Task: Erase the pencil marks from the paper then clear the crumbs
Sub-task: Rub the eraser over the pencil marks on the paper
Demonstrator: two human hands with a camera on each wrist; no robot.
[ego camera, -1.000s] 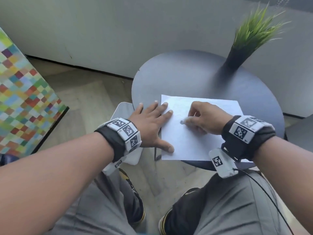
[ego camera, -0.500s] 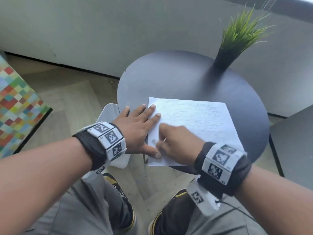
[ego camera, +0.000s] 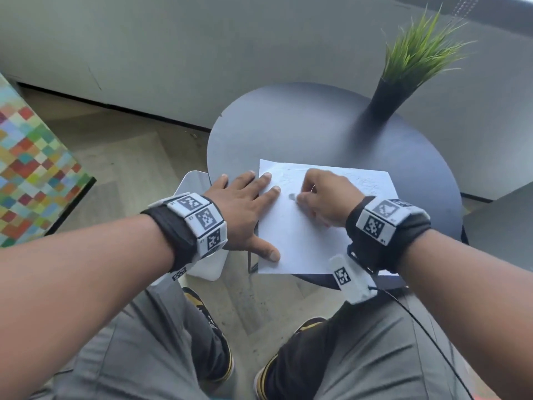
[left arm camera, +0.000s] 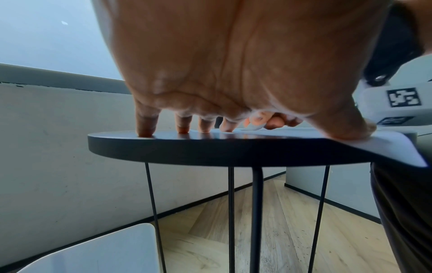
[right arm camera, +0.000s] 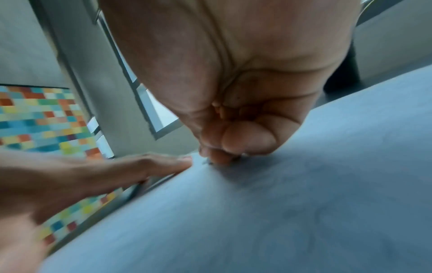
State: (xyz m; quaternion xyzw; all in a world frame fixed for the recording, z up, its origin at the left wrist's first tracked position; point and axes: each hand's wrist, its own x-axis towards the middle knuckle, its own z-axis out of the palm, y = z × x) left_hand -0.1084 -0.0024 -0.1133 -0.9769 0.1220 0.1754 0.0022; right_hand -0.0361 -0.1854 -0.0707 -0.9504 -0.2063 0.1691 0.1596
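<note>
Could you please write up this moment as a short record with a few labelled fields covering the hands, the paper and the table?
left hand: flat, fingers spread, pressing the paper's left edge; outer fingertips on the bare table
right hand: fingers curled, pinching a small grey eraser against the sheet
paper: white sheet; near edge overhangs the table rim
pencil marks: faint scribbles visible along the far part
crumbs: too small to make out
table: round, dark, thin legs
potted plant: far right of table, apart from the paper
</note>
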